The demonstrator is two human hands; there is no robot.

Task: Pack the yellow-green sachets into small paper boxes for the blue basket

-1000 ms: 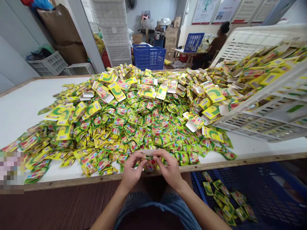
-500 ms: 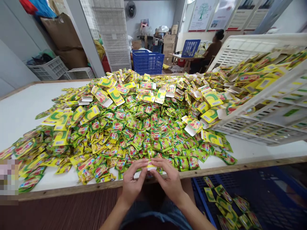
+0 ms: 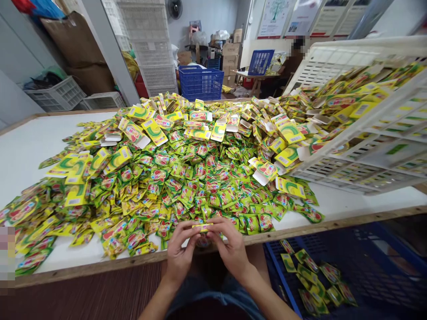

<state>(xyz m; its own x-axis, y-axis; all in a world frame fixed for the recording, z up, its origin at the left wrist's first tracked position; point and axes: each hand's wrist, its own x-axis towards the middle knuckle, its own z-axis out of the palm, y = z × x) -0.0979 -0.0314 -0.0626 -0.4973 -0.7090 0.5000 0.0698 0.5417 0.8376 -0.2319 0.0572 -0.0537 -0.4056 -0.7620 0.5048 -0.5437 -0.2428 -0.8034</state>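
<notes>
Between both hands, at the front edge of the table, is a small yellow printed box (image 3: 202, 228), its narrow side turned up. My left hand (image 3: 182, 249) pinches its left end with thumb and fingers. On the other end, my right hand (image 3: 230, 244) has thumb and fingers closed. Most of the box's lower face is hidden by the thumbs. Just beyond my fingers spreads a heap of small green sachets (image 3: 213, 178) with red fruit prints. Yellow sachets (image 3: 133, 200) are mixed in at the left.
Yellow cardboard boxes (image 3: 155, 132), some with flaps open, lie across the heap's back. At right, a tilted white crate (image 3: 367, 164) spills more boxes onto the white table (image 3: 23, 146). Below right, a blue crate (image 3: 367, 253) contains several boxes. A person (image 3: 288, 62) sits behind.
The box has turned in my fingers: its white end flap showed before, and now a long yellow edge faces up. My view has shifted slightly, moving the scene left and up.
</notes>
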